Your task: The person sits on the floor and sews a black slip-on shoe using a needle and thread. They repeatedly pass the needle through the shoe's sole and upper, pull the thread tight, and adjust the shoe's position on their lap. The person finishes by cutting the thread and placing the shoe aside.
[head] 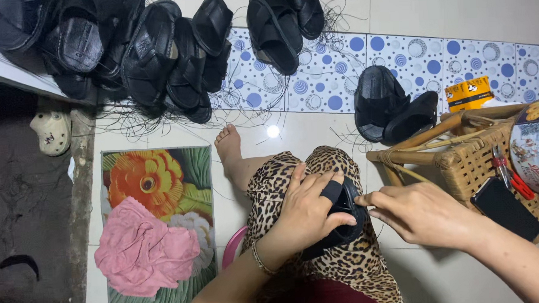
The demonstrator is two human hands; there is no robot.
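**One black sandal on my knee, held in both hands**

I look down at my lap. A black sandal (340, 218) rests on my raised knee, which is covered in leopard-print cloth. My left hand (308, 213) lies over the sandal, its grip closed around the strap with a finger tucked through. My right hand (421, 214) meets it from the side, fingertips pinched shut on the sandal's edge.

I judge the sandal light, with a strap that bends and a firmer sole; its surface looks smooth and slightly shiny, so it may slide. The strap and the sole's rim seem the surest places to hold.

Counting: one sandal in my hands; a heap of black sandals (150, 50) along the wall, too overlapped to count exactly; two more (285, 17) beside them; two (392, 107) near a wicker stool (464, 167). One pink cloth (143, 251) lies on one flowered mat (162, 180). One dark phone (505, 208) lies on the stool.
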